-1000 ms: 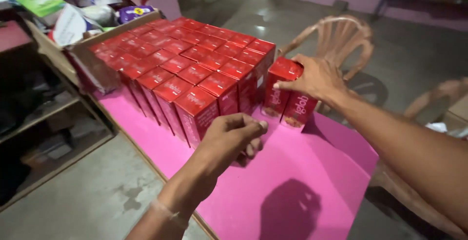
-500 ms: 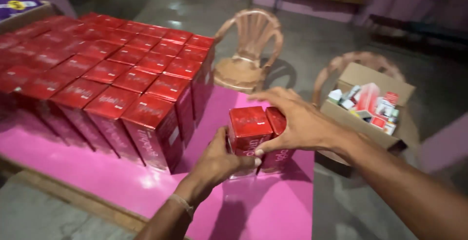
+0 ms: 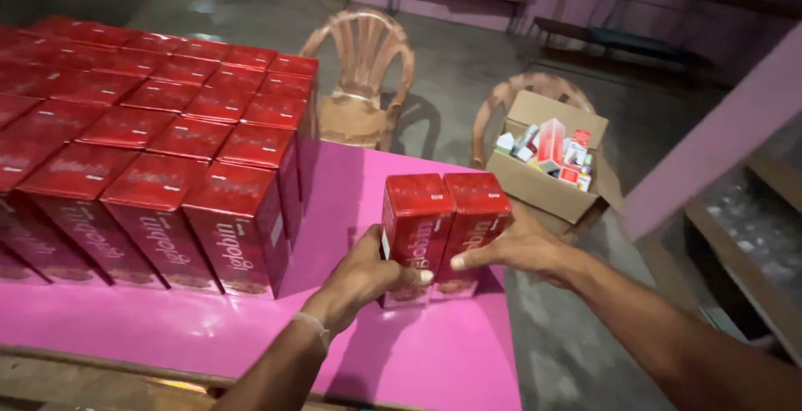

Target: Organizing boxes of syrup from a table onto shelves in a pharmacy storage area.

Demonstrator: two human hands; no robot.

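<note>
The person's left hand [image 3: 361, 273] and right hand [image 3: 516, 248] are pressing two upright red cartons [image 3: 439, 231] together from either side, fingers curled around them, thumbs meeting on the front faces. The pair is standing on the pink table [image 3: 418, 352], touching each other, apart from the big block of matching red cartons [image 3: 150, 152] at nine o'clock. At one o'clock an open cardboard box [image 3: 535, 181] of small packages is sitting on a plastic chair [image 3: 535, 89]; another chair [image 3: 359, 77] is standing at twelve
</note>
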